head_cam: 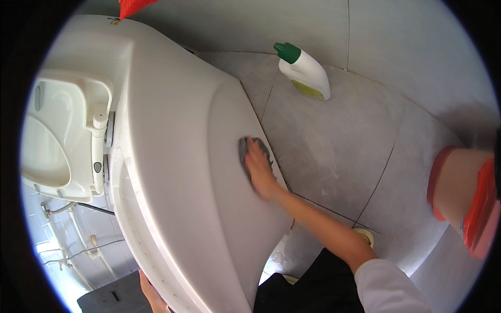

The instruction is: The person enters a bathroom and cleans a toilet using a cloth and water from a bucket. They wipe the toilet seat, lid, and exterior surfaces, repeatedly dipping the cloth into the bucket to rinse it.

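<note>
A white ceramic toilet [172, 117] fills the left and middle of the view. My right hand [260, 168] presses a dark grey cloth [244, 150] against the lower side of the toilet's base, close to the floor; the hand is slightly blurred. At the bottom left, part of my left hand [150, 291] shows against the outer edge of the toilet's rim, with most of its fingers hidden. The toilet's raised seat and lid [58, 137] appear at the far left.
On the grey tiled floor [332, 148] stands a white cleaner bottle [313, 74] with a green cap, near the wall. A bin [462, 184] with a red liner bag is at the right. Something red [135, 7] hangs at the top. Pipes [74, 227] run along the lower left wall.
</note>
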The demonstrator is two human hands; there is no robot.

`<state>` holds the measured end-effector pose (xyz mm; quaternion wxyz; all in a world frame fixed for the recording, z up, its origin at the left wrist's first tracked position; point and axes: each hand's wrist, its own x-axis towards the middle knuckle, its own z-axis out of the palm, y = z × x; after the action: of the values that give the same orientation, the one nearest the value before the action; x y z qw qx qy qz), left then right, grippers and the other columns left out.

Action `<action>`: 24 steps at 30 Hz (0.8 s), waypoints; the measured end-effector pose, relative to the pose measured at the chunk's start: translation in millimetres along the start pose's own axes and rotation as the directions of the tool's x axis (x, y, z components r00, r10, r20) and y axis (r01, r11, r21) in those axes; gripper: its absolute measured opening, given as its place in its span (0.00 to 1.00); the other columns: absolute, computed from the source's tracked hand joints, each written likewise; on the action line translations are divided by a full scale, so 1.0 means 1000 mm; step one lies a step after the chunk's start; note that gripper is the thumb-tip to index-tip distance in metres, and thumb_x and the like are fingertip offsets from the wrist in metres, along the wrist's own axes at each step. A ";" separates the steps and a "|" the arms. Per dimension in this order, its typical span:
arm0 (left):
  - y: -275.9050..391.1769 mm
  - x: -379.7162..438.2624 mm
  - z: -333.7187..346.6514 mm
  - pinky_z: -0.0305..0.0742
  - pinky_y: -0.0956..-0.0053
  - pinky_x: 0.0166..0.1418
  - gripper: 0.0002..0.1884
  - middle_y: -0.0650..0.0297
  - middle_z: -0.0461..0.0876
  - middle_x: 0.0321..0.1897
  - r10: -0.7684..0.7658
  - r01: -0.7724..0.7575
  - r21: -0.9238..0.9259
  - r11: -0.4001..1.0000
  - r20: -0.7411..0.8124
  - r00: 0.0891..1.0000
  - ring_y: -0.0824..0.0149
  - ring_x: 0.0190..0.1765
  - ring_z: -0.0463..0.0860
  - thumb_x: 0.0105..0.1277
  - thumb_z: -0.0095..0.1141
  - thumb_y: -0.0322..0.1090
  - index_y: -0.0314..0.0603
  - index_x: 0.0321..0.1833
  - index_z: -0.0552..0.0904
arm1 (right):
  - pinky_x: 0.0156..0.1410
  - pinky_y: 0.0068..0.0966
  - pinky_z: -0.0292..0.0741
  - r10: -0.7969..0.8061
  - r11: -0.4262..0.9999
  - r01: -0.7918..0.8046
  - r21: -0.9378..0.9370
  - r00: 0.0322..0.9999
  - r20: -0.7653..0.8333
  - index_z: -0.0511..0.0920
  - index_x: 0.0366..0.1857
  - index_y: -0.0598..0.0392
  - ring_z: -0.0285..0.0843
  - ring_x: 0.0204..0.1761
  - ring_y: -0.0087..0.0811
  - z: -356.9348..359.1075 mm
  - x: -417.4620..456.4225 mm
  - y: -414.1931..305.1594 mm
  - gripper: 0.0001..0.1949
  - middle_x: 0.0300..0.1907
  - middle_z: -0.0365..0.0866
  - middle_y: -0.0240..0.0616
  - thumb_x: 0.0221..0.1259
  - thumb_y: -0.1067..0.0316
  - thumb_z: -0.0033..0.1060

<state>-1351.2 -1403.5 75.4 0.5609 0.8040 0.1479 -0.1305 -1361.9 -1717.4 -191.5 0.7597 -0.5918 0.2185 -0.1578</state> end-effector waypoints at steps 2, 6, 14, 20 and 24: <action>0.003 -0.020 0.035 0.75 0.67 0.49 0.27 0.58 0.75 0.50 0.138 -0.162 0.141 0.977 0.167 0.976 0.61 0.49 0.77 0.70 0.29 0.52 0.39 0.59 0.67 | 0.71 0.46 0.34 -0.130 0.991 0.128 0.032 0.990 0.053 0.46 0.67 0.58 0.30 0.72 0.41 0.003 -0.035 -0.030 0.26 0.71 0.38 0.39 0.68 0.61 0.28; 0.000 -0.026 0.051 0.76 0.66 0.48 0.27 0.56 0.75 0.50 0.303 -0.340 0.324 0.883 0.158 0.940 0.59 0.48 0.78 0.70 0.28 0.52 0.39 0.60 0.66 | 0.70 0.47 0.36 -0.236 0.969 0.229 0.091 0.968 0.082 0.47 0.66 0.59 0.31 0.72 0.42 -0.009 -0.038 -0.049 0.25 0.71 0.39 0.40 0.68 0.62 0.28; -0.007 -0.015 0.055 0.77 0.68 0.45 0.25 0.59 0.76 0.47 0.345 -0.340 0.335 0.879 0.045 0.938 0.62 0.45 0.79 0.69 0.30 0.50 0.39 0.57 0.69 | 0.71 0.43 0.39 -0.039 0.998 0.036 -0.045 0.998 -0.056 0.48 0.66 0.60 0.34 0.72 0.42 -0.017 0.143 0.022 0.27 0.71 0.40 0.41 0.68 0.55 0.25; 0.006 -0.012 0.056 0.77 0.69 0.43 0.23 0.60 0.77 0.45 0.295 -0.282 0.305 0.910 0.003 0.956 0.64 0.43 0.79 0.69 0.31 0.49 0.40 0.56 0.70 | 0.72 0.43 0.37 0.026 0.999 -0.023 0.039 0.997 -0.076 0.48 0.66 0.60 0.33 0.72 0.41 -0.010 0.127 0.030 0.27 0.71 0.40 0.42 0.68 0.55 0.24; 0.006 -0.009 0.046 0.77 0.70 0.43 0.23 0.60 0.77 0.44 0.276 -0.245 0.315 0.917 -0.057 0.959 0.64 0.43 0.79 0.69 0.32 0.49 0.40 0.55 0.70 | 0.72 0.39 0.38 -0.186 0.980 0.181 0.084 0.981 0.051 0.48 0.66 0.61 0.33 0.72 0.43 0.005 0.029 -0.040 0.25 0.70 0.41 0.45 0.68 0.62 0.28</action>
<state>-1358.7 -1449.5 68.8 0.4344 0.8989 0.0454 -0.0351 -1333.4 -1737.6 -156.2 0.7707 -0.5835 0.1341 -0.2182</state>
